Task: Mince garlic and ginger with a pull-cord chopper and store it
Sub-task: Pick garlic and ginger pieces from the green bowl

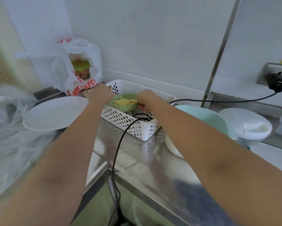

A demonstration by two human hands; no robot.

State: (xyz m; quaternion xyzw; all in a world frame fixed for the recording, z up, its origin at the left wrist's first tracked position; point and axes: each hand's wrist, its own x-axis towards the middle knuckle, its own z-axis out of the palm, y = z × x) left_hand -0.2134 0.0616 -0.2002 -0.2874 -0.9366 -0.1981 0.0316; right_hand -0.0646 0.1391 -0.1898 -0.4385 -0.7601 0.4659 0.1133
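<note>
Green bowl [123, 104] gripped at both rims by left hand [98, 93] and right hand [147, 99].

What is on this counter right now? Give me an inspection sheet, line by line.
Surface: steel counter, reflective.
Job's things: green bowl of pale yellow pieces, inside white perforated basket; chopper not identifiable.
Clutter: white plate; printed plastic bag; clear plastic; pale blue bowl; white lidded bowl.
Grips: left hand and right hand each grip the green bowl's rim.
Cables: black cable from wall plug into the basket and over the counter edge.
Surroundings: white wall panels, metal post.
</note>
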